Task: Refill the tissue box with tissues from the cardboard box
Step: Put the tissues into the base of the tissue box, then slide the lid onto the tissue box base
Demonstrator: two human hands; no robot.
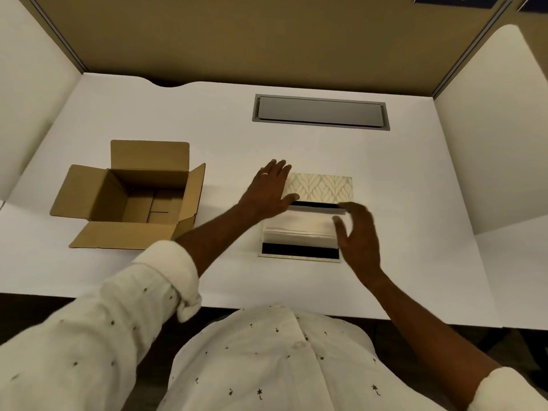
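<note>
The tissue box (299,251) lies open in the middle of the white desk, its dark inside showing at the near and far edges. A white stack of tissues (299,228) fills its middle. Its lid (321,187), cream with a leaf pattern, stands up at the far side. My left hand (268,189) rests flat with spread fingers on the lid's left end. My right hand (357,229) hovers over the right end of the tissues, fingers apart and holding nothing. The cardboard box (130,197) stands open at the left, with nothing visible inside.
A grey cable hatch (321,112) is set into the desk at the back. White partition panels (489,137) rise on both sides, and a brown wall panel (237,40) closes the back. The desk's near edge (267,308) is close to my body.
</note>
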